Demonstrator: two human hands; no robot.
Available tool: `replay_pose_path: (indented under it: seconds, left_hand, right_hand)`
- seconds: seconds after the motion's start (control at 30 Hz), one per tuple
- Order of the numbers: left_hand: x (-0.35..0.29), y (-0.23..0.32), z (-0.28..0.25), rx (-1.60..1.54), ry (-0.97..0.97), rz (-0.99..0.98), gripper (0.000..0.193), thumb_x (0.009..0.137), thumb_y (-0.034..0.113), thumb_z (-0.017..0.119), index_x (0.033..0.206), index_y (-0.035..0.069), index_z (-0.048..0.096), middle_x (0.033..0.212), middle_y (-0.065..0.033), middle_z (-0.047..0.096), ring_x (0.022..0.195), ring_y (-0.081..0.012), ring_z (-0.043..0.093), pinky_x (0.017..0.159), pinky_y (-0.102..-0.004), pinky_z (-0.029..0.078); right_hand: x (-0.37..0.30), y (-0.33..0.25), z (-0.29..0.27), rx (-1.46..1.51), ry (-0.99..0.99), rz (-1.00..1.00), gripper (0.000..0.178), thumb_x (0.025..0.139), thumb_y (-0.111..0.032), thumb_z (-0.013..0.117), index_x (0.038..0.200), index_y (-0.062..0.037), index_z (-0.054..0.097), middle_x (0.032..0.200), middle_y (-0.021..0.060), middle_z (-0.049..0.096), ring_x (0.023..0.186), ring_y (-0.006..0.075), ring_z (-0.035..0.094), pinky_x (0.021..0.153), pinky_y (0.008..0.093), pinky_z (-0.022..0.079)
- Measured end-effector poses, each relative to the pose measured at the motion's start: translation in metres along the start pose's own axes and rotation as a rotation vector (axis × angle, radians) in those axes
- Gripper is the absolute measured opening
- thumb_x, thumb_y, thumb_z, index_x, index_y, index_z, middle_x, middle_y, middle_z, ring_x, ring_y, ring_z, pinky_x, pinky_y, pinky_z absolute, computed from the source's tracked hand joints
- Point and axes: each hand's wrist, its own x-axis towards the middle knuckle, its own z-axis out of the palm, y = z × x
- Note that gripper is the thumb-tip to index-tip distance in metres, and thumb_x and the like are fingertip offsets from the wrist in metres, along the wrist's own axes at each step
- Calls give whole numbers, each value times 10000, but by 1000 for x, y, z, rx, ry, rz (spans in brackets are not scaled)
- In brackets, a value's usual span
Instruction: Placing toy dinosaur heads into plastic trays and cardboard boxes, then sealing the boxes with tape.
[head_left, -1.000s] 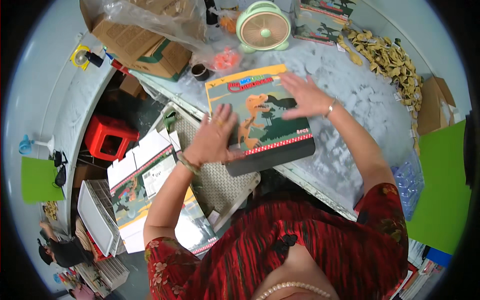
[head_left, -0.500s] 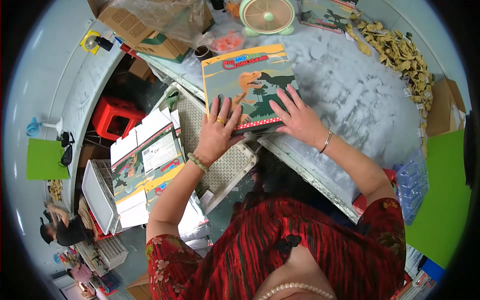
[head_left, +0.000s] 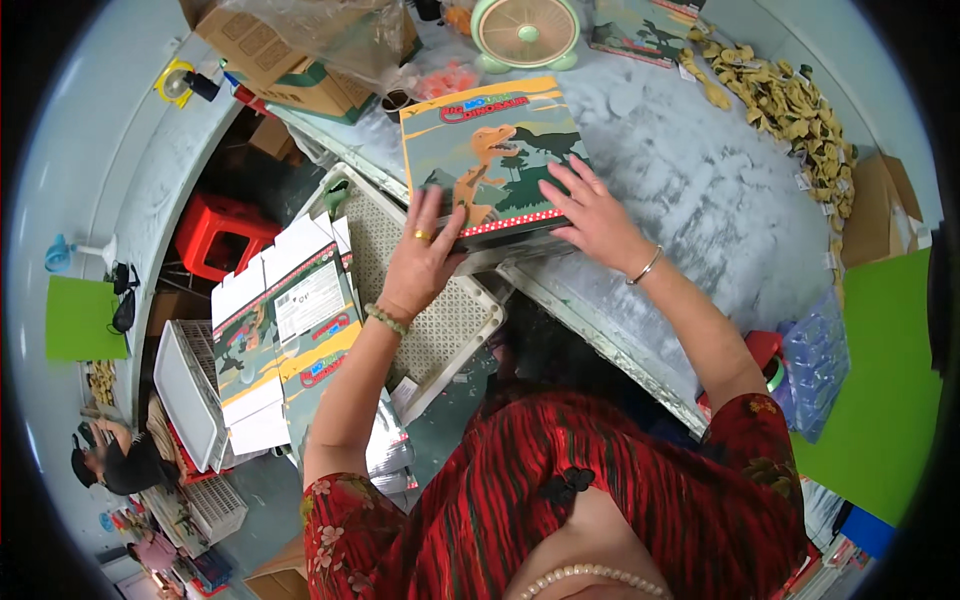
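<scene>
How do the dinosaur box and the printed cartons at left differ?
The box is folded into shape; the cartons lie flat in a pile. The box has the left hand and right hand on it; neither touches the cartons. A white label shows on the cartons, none on the box. Both carry green-and-yellow artwork.

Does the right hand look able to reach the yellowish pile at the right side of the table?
Probably yes, with some stretching: I see nothing standing on the table between the right hand and the yellowish pile, though the hand appears to touch the box.
</scene>
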Motion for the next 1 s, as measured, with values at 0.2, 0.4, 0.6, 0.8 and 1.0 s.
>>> replay_pose_path:
  seconds: [0.2,0.4,0.6,0.8,1.0]
  left_hand:
    - [-11,23,-16,-130,51,-499,541,549,173,725,1042,99,515,807,-106,461,752,-252,490,632,-339,426]
    - [-8,19,-31,-398,12,-580,451,542,76,715,963,68,554,670,-56,462,527,-129,476,516,-261,422]
    - [4,16,-44,-358,105,-473,447,551,42,701,971,65,551,684,-56,468,547,-138,484,528,-260,428]
    - [-3,11,-30,-261,140,-419,437,559,43,696,973,70,559,712,-70,480,552,-156,502,524,-269,438]
    - [-6,4,-22,-220,178,-342,414,572,58,693,967,73,568,695,-73,484,532,-167,514,499,-274,439]
  right_hand:
    - [-25,2,-12,404,40,489,563,648,-116,673,1162,-98,444,849,61,472,648,137,458,605,238,408]
    - [-22,5,-35,702,-77,578,539,640,-51,661,1138,-123,467,643,31,468,546,95,455,514,203,408]
    - [-18,9,-38,329,161,172,439,659,-34,625,1076,-94,502,665,54,461,545,136,472,518,242,421]
    - [-21,6,-22,91,288,70,356,664,-110,634,1000,-67,527,688,72,479,574,220,482,525,304,421]
    - [-23,10,-13,-7,324,26,311,668,-130,631,955,-54,537,666,66,465,570,220,487,513,303,418]
